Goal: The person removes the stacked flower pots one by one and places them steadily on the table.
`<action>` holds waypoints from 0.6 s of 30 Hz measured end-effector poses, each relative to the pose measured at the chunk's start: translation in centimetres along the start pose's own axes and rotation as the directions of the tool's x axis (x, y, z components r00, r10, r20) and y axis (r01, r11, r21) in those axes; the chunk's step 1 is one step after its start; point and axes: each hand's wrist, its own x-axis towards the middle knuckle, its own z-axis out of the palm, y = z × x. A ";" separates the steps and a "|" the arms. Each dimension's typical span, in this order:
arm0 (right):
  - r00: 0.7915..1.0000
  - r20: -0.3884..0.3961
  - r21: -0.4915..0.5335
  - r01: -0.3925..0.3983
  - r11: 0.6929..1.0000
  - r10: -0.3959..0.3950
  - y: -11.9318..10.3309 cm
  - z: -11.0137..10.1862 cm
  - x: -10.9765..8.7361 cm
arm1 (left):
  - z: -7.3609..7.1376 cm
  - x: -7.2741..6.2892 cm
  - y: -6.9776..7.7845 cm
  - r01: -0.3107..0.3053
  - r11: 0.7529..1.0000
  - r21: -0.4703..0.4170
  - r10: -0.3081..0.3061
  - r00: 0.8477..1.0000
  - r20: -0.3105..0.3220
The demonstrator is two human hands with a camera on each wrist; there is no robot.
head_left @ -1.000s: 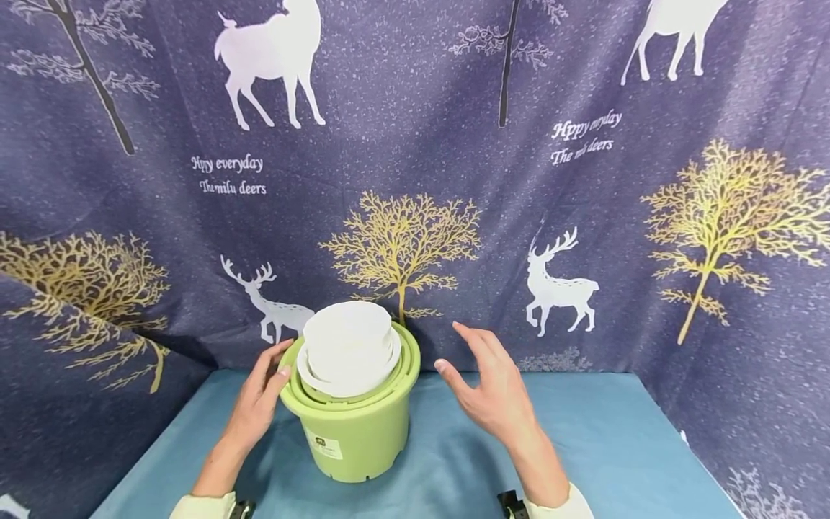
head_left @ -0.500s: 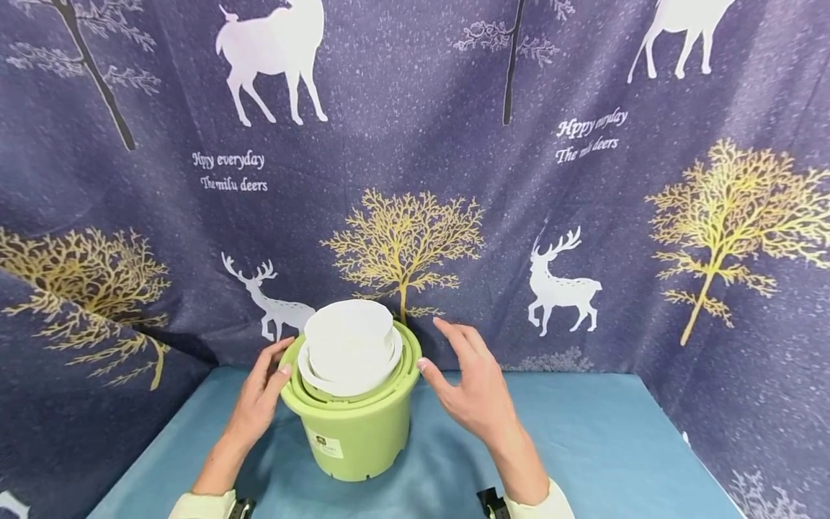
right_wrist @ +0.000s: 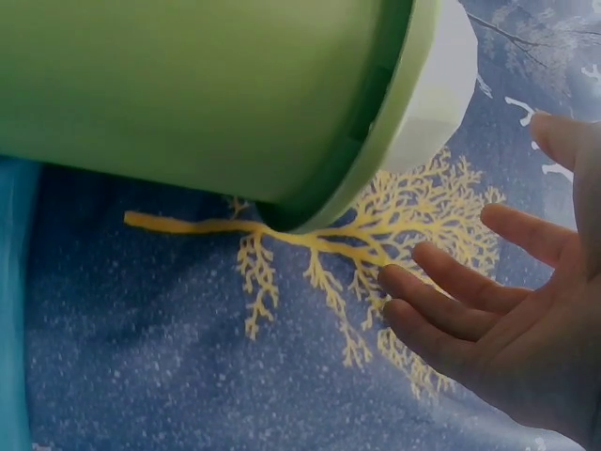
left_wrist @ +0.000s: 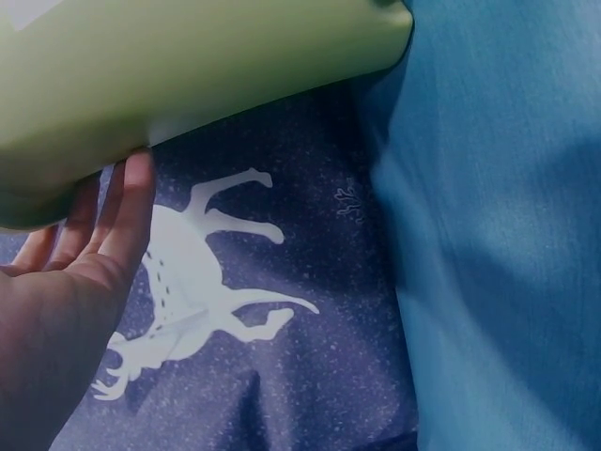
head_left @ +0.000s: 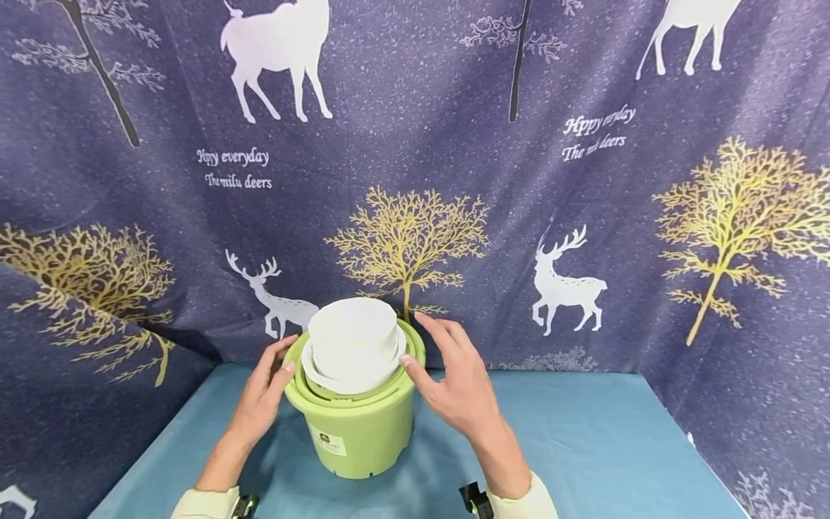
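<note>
A green plant pot with a wide rim and a paper label stands upright on the table. Further green rims are nested inside its mouth, and stacked white round vessels rise above them. My left hand rests at the left of the rim, its thumb tip on the edge. In the left wrist view its fingers lie fairly straight against the pot's side. My right hand is spread at the right, its thumb overlapping the rim in the head view. The right wrist view shows its fingers apart from the pot.
A blue cloth covers the table. Close behind the pot hangs a dark curtain printed with deer and trees, which also runs along both sides.
My right hand has moved left, closer to the pot and the white vessels. The left hand stays at the rim. The whole head view has shifted slightly.
</note>
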 end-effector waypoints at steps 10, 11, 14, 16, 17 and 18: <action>0.999 0.018 0.057 -0.034 0.998 0.033 -0.4 1.2 0.4 | 0.0 0.1 0.0 0.000 1.000 -0.002 0.000 1.000 0.007; 0.999 0.019 0.065 -0.035 0.997 0.034 -0.4 1.4 0.5 | 0.0 0.2 0.0 0.000 1.000 -0.004 0.000 1.000 0.006; 0.999 0.023 0.083 -0.040 0.996 0.038 -0.5 1.8 0.7 | -0.1 0.2 0.0 0.003 1.000 -0.008 -0.003 1.000 0.006; 0.998 0.030 0.091 -0.050 0.995 0.048 -0.6 2.1 0.8 | -0.1 0.1 0.1 0.009 1.000 -0.004 -0.009 1.000 0.007; 0.998 0.035 0.095 -0.058 0.994 0.055 -0.6 2.2 0.8 | -0.1 0.1 0.1 0.011 1.000 -0.003 -0.011 1.000 0.009; 0.997 0.041 0.094 -0.067 0.993 0.064 -0.6 2.4 0.8 | -0.1 0.0 0.1 0.014 1.000 -0.004 -0.014 1.000 0.010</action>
